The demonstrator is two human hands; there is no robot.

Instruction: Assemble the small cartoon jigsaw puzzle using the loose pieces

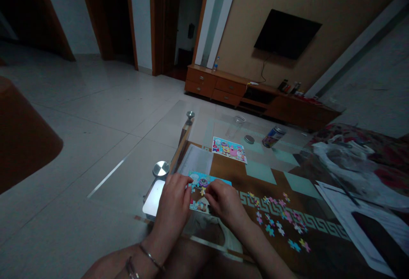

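Note:
A partly assembled cartoon jigsaw puzzle (202,178) lies on the glass table between my hands, with a gap in its middle. My left hand (174,198) is closed at the puzzle's left edge, fingers curled together; its fingertips are partly hidden. On the right side, my right hand (225,202) pinches at the gap, where a small yellow and white puzzle piece (203,191) shows at its fingertips. Several loose puzzle pieces (280,228) are scattered to the right. Behind the puzzle lies a printed reference picture (229,149) with the same cartoon figures.
Farther back on the glass table (143,176) stand a clear jar (235,126), a round lid (249,139) and a blue can (274,136). At right are papers (380,215), a dark phone-like object (380,238) and plastic bags (345,159). A white box-like object (153,198) sits beside my left hand.

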